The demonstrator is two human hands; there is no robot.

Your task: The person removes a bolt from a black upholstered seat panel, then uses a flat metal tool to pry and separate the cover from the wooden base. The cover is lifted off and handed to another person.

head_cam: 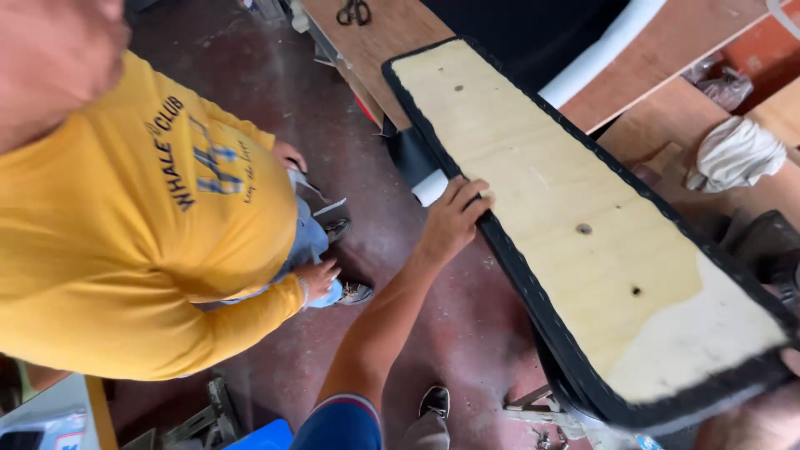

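Steadying long board (pixel 575 217) by its black-trimmed edge
Left hand (pixel 450 221) fingers spread flat on rim; right hand unseen, state unknown; loose one-hand hold could let board tip off counter (pixel 667 50)

Your left hand (pixel 454 221) has open red floor (pixel 467 325) under it, but the person in yellow (pixel 133 233) crowds the left side. The long plywood panel (pixel 575 217) blocks everything right, with bench (pixel 392 33) clutter far behind.
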